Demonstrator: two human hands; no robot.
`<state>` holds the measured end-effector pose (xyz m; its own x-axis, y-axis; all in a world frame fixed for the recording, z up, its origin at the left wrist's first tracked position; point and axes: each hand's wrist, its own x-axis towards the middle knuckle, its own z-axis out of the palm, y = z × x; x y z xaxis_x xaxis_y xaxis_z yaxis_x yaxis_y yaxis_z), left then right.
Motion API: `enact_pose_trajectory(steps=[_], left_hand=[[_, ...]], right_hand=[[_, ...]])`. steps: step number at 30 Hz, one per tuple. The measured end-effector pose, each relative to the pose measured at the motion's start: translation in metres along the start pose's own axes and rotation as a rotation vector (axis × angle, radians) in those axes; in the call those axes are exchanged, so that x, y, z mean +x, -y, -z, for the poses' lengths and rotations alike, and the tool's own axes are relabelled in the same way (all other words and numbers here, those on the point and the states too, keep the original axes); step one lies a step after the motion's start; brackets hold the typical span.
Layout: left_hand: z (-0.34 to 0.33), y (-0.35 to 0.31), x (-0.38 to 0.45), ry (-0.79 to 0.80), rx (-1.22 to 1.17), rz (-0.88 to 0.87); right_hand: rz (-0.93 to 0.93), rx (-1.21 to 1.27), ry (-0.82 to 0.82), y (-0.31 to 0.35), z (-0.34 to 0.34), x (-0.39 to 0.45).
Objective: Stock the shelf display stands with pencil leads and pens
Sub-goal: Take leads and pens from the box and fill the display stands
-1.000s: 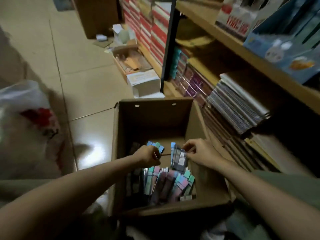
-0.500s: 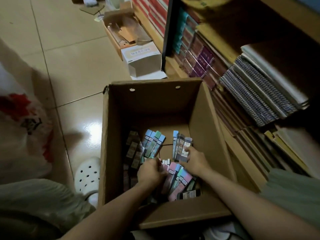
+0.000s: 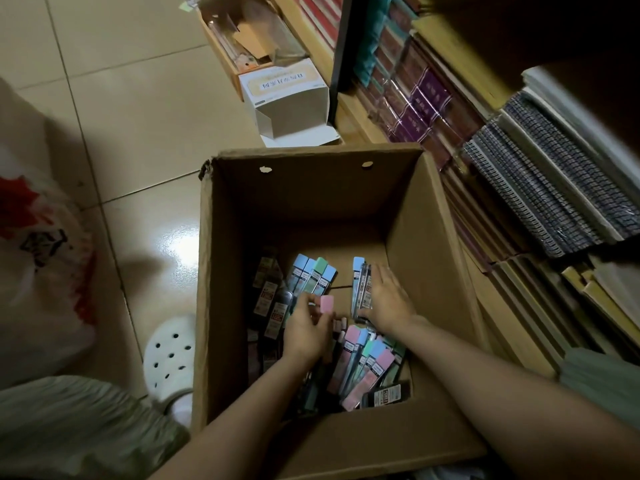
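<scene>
Both hands are reaching down into an open cardboard box (image 3: 221, 271) sitting on the tiled floor (image 3: 138, 116) beside low shelves. The left hand (image 3: 304, 332) is pinching a pink-capped lead pack (image 3: 327, 304) between thumb and fingertips, the pack lifted a little above the pile. The right hand (image 3: 388, 299) is lying flat with fingers straight, pressing on a small upright bundle of lead packs (image 3: 360, 285) with a blue cap at the far end — gripping nothing that can be made out. Another group of blue and green capped packs (image 3: 313, 275) is lying just left of that bundle, touching the dark packs (image 3: 273, 299) along the box's left wall. Nearer the body, a loose heap of pink, blue and green packs (image 3: 367, 365) is filling the box's near corner, partly under the left wrist.

Outside the box — a white clog (image 3: 169, 358) is standing on the floor just beside its left wall, a white plastic bag with red print (image 3: 38, 258) further left. A small white carton (image 3: 287, 102) is lying on its side beyond the box. Spiral notebooks (image 3: 540, 188) are stacked on the shelf to the right.
</scene>
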<state>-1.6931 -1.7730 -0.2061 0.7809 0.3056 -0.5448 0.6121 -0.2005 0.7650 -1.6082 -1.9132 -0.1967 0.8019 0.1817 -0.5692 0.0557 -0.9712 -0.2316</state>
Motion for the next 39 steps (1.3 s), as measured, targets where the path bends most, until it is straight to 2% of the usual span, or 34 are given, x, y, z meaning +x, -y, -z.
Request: enact_pose_trajectory(steps=[3,7,11,13,16,21,26,28,32,39], left_hand=[[-0.003,-0.005,0.002,0.017,-0.307,0.110],[-0.005,-0.005,0.006,0.021,-0.505,0.169],[-0.003,-0.013,0.006,0.034,-0.699,0.205],[-0.002,-0.018,0.006,0.035,-0.723,0.191],[0.003,-0.031,0.006,0.064,-0.626,0.155],[0.023,-0.087,0.010,0.176,-0.372,-0.035],[0.064,-0.182,0.002,0.240,0.081,-0.436],[0.077,-0.221,-0.010,0.257,0.169,-0.572],[0.090,-0.285,-0.039,0.352,0.096,-0.732],[0.075,-0.353,-0.070,0.406,-0.280,-0.807]], right_hand=[[0.040,0.002,-0.029,-0.002,-0.003,0.005],[0.059,0.011,-0.123,0.001,-0.002,0.006],[0.054,0.217,-0.186,0.007,0.000,0.002],[0.043,0.330,-0.225,0.010,0.003,-0.001],[0.017,0.475,-0.264,0.013,0.017,-0.010],[0.083,0.639,-0.338,0.023,0.075,-0.033],[0.230,0.607,-0.426,0.034,0.167,-0.074],[0.265,0.584,-0.486,0.033,0.202,-0.096],[0.311,0.582,-0.625,0.028,0.262,-0.138],[0.353,0.432,-0.845,0.017,0.336,-0.194]])
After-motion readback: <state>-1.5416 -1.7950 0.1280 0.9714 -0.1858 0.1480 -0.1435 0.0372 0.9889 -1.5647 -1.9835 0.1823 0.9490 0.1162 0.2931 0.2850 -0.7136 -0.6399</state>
